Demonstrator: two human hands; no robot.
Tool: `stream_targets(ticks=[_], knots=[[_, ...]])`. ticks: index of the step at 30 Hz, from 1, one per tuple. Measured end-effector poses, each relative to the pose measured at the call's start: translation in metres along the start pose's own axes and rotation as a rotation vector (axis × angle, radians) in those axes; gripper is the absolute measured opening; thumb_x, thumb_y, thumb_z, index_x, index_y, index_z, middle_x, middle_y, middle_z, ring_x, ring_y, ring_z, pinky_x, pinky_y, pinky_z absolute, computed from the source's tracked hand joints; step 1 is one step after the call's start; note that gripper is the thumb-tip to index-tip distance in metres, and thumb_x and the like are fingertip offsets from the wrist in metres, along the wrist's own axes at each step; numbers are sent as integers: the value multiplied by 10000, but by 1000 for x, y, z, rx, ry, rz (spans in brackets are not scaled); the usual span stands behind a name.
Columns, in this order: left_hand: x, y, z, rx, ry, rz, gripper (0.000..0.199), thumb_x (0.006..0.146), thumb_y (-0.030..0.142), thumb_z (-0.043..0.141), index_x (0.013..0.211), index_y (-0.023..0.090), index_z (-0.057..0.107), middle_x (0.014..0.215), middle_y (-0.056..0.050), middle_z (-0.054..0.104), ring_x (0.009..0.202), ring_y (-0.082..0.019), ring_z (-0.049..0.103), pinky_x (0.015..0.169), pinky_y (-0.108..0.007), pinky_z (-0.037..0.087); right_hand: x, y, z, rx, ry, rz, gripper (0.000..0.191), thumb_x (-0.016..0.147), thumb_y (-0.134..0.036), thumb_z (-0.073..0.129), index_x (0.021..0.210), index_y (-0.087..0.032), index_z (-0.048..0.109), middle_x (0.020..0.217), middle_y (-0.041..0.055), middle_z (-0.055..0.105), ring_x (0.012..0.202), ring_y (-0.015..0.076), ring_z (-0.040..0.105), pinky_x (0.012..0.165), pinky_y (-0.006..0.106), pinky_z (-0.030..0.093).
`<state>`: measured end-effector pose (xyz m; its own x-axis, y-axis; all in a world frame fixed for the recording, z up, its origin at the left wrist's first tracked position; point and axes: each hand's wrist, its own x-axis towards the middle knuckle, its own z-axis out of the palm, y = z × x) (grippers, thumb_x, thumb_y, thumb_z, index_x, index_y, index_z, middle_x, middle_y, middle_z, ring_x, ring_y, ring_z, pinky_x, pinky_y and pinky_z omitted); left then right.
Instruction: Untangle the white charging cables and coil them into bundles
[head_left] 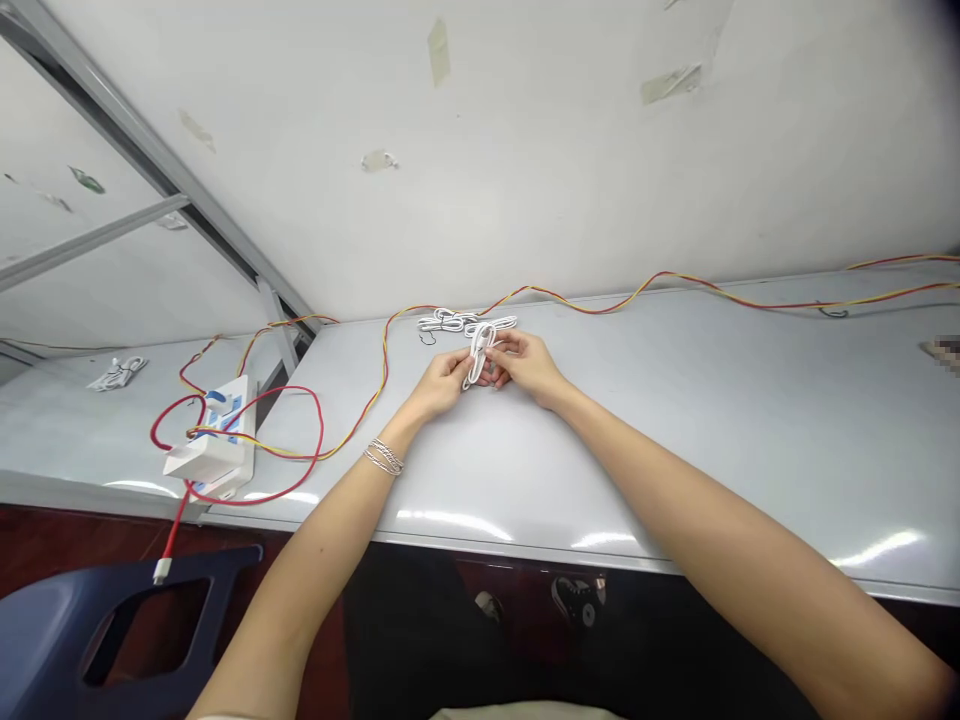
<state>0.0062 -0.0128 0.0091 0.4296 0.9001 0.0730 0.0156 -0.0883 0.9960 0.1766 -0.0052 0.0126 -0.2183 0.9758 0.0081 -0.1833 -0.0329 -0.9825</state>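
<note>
Between my two hands is a white cable, folded into a small looped bundle and held just above the grey shelf. The fingers of my left hand pinch its left side. My right hand grips it from the right, thumb on the loops and some fingers curled behind. Right behind my hands, more white cable bundles lie by the wall. A thin dark tie rests beside them.
A white power strip with a plugged-in adapter, a looping red cable and red-yellow wires lies left. Those wires run along the wall. Another white cable bundle is far left. A blue plastic chair stands below the shelf edge.
</note>
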Motion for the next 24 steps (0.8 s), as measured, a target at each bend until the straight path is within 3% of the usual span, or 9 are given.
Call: stream_targets(ticks=[10, 18, 24], knots=[[0, 3, 1, 41, 48, -16, 402, 862, 515, 643, 966, 130, 697, 827, -69, 689, 715, -154, 642, 750, -299, 528, 0, 1, 0, -6, -13, 10, 289, 773, -266, 782, 970, -153, 604, 663, -18, 627, 460, 114, 583, 430, 242, 519], [-2, 6, 1, 90, 51, -28, 506, 786, 612, 680, 921, 125, 704, 748, -55, 666, 680, -150, 593, 654, -265, 466, 0, 0, 0, -11, -21, 5, 268, 788, -255, 765, 976, -157, 601, 654, -17, 629, 458, 115, 580, 436, 241, 514], [-4, 11, 2, 122, 29, 14, 481, 783, 593, 689, 863, 119, 707, 764, -57, 649, 708, -158, 568, 707, -295, 452, -1, 0, 0, -11, -30, 4, 257, 786, -227, 741, 990, -155, 603, 648, -29, 624, 465, 108, 589, 436, 222, 511]])
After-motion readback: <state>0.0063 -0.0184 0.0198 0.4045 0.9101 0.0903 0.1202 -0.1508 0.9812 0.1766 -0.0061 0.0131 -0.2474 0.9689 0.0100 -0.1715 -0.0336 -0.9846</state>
